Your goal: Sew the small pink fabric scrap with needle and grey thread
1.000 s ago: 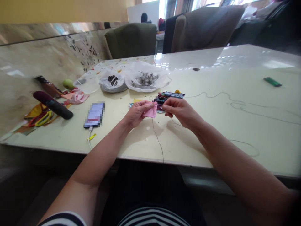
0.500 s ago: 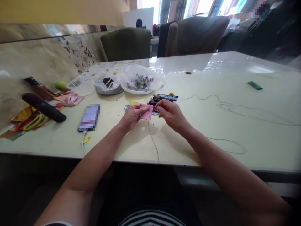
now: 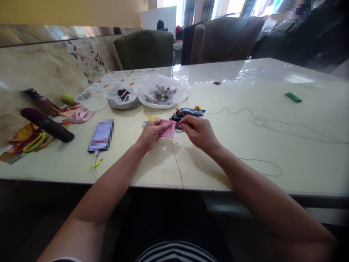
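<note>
Between the thumb and fingers of my left hand [image 3: 151, 134] is a small piece of pink cloth [image 3: 167, 131], its free edge toward the right. A dark thread [image 3: 176, 160] hangs from the cloth down to the table's front edge. Close to that edge of the cloth, my right hand [image 3: 200, 131] is closed in a pinch; whatever sits between its fingertips is too small to make out. Just behind the hands lies a pile of patterned fabric pieces [image 3: 188, 113], partly hidden by my right hand.
Behind are a white bag of grey-white fluff [image 3: 163, 94] and a bag with dark contents [image 3: 124, 95]. At left lie a phone [image 3: 100, 135] on a cable, a dark cylindrical object [image 3: 47, 125] and cloth scraps [image 3: 79, 113]. Loose thread [image 3: 272, 128] and a green lighter [image 3: 293, 97] are at right.
The view has shifted slightly. The pink cloth's edge has tilted a little in my left hand, and my right fingertips remain pinched close by it.
</note>
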Tool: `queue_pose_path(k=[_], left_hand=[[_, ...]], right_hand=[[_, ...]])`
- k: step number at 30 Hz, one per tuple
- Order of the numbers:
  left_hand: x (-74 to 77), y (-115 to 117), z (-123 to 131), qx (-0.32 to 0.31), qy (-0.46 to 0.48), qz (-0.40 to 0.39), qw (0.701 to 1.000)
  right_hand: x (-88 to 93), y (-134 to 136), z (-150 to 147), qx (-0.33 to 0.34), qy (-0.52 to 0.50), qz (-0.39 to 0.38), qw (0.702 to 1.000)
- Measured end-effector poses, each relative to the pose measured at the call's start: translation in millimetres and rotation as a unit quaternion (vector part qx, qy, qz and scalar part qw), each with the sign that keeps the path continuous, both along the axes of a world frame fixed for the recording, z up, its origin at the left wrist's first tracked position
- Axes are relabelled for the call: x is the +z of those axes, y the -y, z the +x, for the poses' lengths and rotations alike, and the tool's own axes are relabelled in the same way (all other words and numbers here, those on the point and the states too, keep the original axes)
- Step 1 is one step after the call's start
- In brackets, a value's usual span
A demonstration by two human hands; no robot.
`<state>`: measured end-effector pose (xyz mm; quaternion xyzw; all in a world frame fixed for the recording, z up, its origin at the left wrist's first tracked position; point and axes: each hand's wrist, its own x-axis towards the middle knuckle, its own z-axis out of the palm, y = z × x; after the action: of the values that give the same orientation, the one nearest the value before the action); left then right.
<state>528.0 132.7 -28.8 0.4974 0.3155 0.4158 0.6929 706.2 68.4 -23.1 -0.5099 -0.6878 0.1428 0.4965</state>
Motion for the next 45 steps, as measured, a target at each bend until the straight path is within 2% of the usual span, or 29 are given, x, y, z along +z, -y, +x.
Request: queue_pose_path(k=[14, 21, 30, 37, 45], left_hand=[[3.9, 3, 0, 0.009, -0.044, 0.021, 0.999], [1.5, 0, 0, 0.006, -0.027, 0.024, 0.999], [8.5, 7, 0, 0.010, -0.046, 0.028, 0.998], [4.1, 2, 0, 0.010, -0.056, 0.047, 0.997], [1.5, 2, 1, 0.010, -0.061, 0.058, 0.996]], right_hand=[[-1.1, 0, -2, 0.009, 0.003, -0.038, 0.999], [-1.0, 1, -1, 0.013, 0.002, -0.035, 0.999], [-2.2, -1, -1, 0.005, -0.001, -0.040, 0.999], [-3.9, -2, -1, 0.030, -0.011, -0.047, 0.998], [-4.1, -2, -2, 0.017, -0.003, -0.044, 0.999]])
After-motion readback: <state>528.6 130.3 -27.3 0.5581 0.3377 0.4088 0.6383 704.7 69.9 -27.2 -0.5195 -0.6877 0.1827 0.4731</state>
